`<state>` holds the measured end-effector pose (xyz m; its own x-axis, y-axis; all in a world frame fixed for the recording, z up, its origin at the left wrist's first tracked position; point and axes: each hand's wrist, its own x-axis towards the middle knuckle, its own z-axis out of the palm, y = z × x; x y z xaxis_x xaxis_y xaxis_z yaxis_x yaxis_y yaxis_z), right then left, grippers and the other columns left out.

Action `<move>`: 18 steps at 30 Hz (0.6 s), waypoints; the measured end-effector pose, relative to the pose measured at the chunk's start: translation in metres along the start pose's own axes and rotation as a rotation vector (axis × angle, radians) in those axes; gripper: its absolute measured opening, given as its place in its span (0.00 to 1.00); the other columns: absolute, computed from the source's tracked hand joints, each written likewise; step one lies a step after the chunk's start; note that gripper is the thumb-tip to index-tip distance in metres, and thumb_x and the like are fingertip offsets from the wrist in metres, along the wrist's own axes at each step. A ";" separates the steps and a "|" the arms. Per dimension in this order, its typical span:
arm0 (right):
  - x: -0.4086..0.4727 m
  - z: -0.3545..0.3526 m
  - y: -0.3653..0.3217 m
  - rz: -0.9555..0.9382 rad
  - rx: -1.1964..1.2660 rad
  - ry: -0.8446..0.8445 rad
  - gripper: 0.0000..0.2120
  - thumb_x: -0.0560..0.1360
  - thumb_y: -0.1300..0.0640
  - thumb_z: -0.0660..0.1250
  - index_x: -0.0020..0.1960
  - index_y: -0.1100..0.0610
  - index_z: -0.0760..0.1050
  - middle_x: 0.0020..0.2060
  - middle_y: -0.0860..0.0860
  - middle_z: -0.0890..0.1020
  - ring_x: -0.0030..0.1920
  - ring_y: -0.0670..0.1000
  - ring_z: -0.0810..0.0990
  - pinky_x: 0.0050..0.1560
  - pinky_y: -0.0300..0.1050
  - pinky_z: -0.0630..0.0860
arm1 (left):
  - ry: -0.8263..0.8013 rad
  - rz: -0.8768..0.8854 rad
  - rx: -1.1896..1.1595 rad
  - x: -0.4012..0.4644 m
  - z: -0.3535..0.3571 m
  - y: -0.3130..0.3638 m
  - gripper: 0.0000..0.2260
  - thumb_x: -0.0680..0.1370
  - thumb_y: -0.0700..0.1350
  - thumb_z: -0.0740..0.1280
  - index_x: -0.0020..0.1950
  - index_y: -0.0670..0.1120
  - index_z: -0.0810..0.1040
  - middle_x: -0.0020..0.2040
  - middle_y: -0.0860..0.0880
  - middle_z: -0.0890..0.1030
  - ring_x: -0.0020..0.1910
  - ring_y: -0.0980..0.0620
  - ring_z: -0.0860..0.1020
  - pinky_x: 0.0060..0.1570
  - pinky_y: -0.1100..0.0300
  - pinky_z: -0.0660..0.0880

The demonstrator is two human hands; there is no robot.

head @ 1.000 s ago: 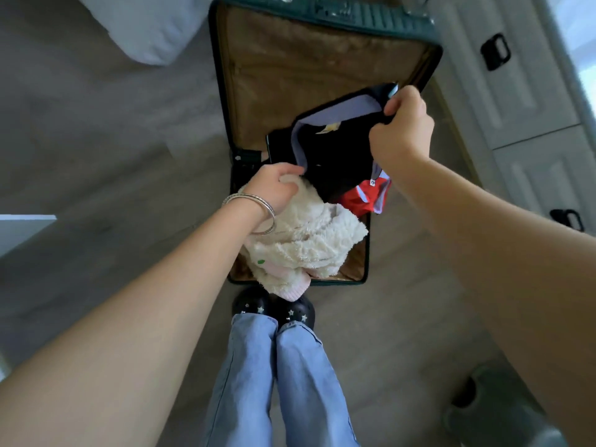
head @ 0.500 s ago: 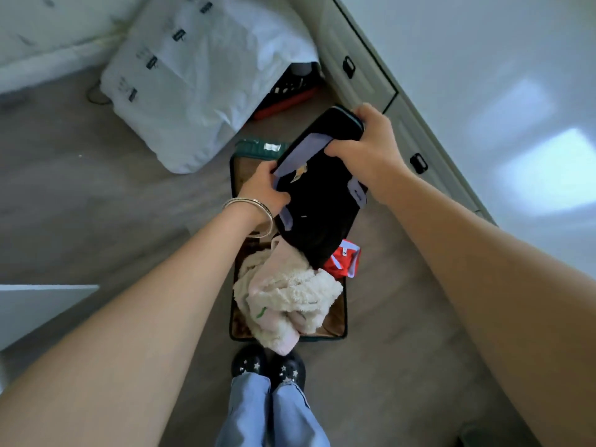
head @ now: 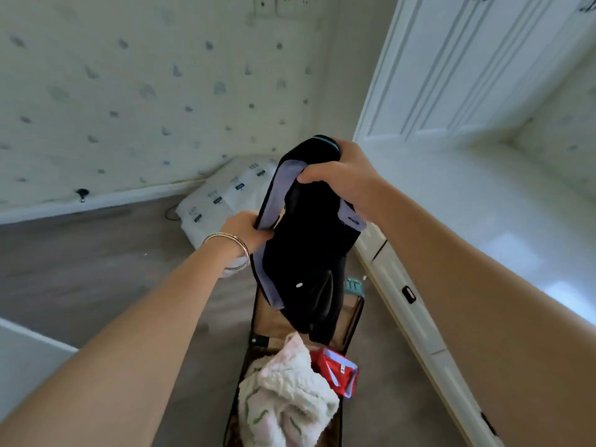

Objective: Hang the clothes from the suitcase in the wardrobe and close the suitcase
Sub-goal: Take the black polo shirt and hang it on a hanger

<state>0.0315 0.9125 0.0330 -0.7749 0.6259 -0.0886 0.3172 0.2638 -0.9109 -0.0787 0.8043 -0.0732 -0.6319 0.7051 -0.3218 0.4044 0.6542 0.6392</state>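
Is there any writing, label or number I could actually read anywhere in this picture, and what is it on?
None reads clearly.
White bag by the wall: dark printed marks, too blurred to read.
Red garment in the suitcase: small white tag, too small to read.
Black garment, held in both hands: one pale dot, no text.
Wallpaper: only a pattern, no words.

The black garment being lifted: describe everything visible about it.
The black garment is a soft, dark fabric piece with pale lilac trim along its edges and a small white dot near the lower front. It hangs bunched and folded, held in the air above the open suitcase. The right hand grips its top, where a teal edge shows; the left hand pinches the lilac band on its side. Its lower end dangles just above the clothes left inside. What kind of garment it is cannot be told.
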 end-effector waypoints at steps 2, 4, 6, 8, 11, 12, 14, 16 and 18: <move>-0.001 -0.001 -0.030 -0.053 -0.028 -0.002 0.09 0.69 0.64 0.71 0.48 0.59 0.77 0.35 0.51 0.79 0.34 0.45 0.78 0.32 0.33 0.75 | 0.072 0.002 -0.008 -0.019 -0.035 0.001 0.08 0.76 0.41 0.62 0.38 0.42 0.73 0.37 0.43 0.76 0.39 0.45 0.73 0.32 0.58 0.64; 0.000 0.002 -0.055 -0.090 -0.044 -0.029 0.09 0.69 0.62 0.72 0.48 0.59 0.76 0.36 0.50 0.80 0.37 0.46 0.79 0.38 0.36 0.76 | 0.156 -0.004 -0.038 -0.042 -0.067 -0.003 0.06 0.76 0.41 0.62 0.48 0.41 0.78 0.46 0.39 0.80 0.46 0.43 0.77 0.40 0.58 0.66; -0.001 0.012 -0.081 -0.133 -0.073 -0.085 0.10 0.68 0.59 0.73 0.48 0.58 0.77 0.38 0.50 0.81 0.41 0.49 0.80 0.43 0.40 0.77 | 0.252 -0.029 -0.075 -0.072 -0.103 -0.015 0.05 0.75 0.40 0.63 0.45 0.42 0.78 0.45 0.41 0.81 0.45 0.44 0.77 0.38 0.56 0.66; -0.003 0.024 -0.102 -0.166 -0.113 -0.140 0.11 0.69 0.57 0.73 0.48 0.59 0.77 0.38 0.49 0.81 0.40 0.48 0.80 0.42 0.39 0.76 | 0.314 -0.046 -0.078 -0.098 -0.134 -0.027 0.04 0.75 0.41 0.63 0.40 0.44 0.75 0.41 0.43 0.78 0.41 0.46 0.75 0.33 0.59 0.66; -0.014 0.054 -0.140 -0.232 -0.175 -0.233 0.07 0.70 0.56 0.73 0.42 0.59 0.77 0.34 0.49 0.79 0.34 0.45 0.77 0.33 0.34 0.74 | 0.414 -0.115 -0.042 -0.142 -0.187 -0.046 0.04 0.75 0.42 0.63 0.42 0.42 0.74 0.39 0.43 0.76 0.40 0.47 0.74 0.32 0.62 0.63; -0.017 0.064 -0.150 -0.247 -0.187 -0.251 0.07 0.70 0.56 0.73 0.39 0.59 0.76 0.32 0.50 0.78 0.32 0.46 0.77 0.31 0.33 0.73 | 0.442 -0.128 -0.036 -0.155 -0.202 -0.052 0.04 0.75 0.42 0.63 0.43 0.42 0.74 0.40 0.43 0.76 0.40 0.47 0.74 0.31 0.62 0.63; -0.025 0.088 -0.174 -0.283 -0.206 -0.276 0.10 0.70 0.57 0.72 0.37 0.61 0.74 0.31 0.53 0.76 0.32 0.50 0.75 0.33 0.39 0.71 | 0.515 -0.166 -0.030 -0.187 -0.234 -0.064 0.04 0.75 0.42 0.64 0.44 0.42 0.75 0.41 0.43 0.76 0.41 0.47 0.74 0.32 0.63 0.64; -0.035 0.116 -0.200 -0.334 -0.235 -0.295 0.12 0.68 0.56 0.72 0.37 0.63 0.72 0.33 0.56 0.73 0.35 0.52 0.73 0.37 0.44 0.67 | 0.584 -0.214 -0.024 -0.224 -0.264 -0.078 0.04 0.75 0.41 0.64 0.43 0.42 0.75 0.41 0.43 0.76 0.40 0.47 0.73 0.32 0.63 0.64; -0.043 0.142 -0.220 -0.388 -0.292 -0.294 0.14 0.67 0.57 0.71 0.33 0.63 0.68 0.31 0.55 0.69 0.34 0.52 0.69 0.35 0.44 0.63 | 0.643 -0.262 -0.015 -0.253 -0.287 -0.089 0.04 0.75 0.41 0.64 0.41 0.41 0.74 0.39 0.44 0.75 0.39 0.47 0.72 0.31 0.62 0.63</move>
<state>-0.0826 0.7235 0.1803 -0.9713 0.2226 0.0839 0.0844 0.6521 -0.7534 -0.1443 0.4887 0.1518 -0.9756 0.2192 0.0085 0.1791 0.7733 0.6082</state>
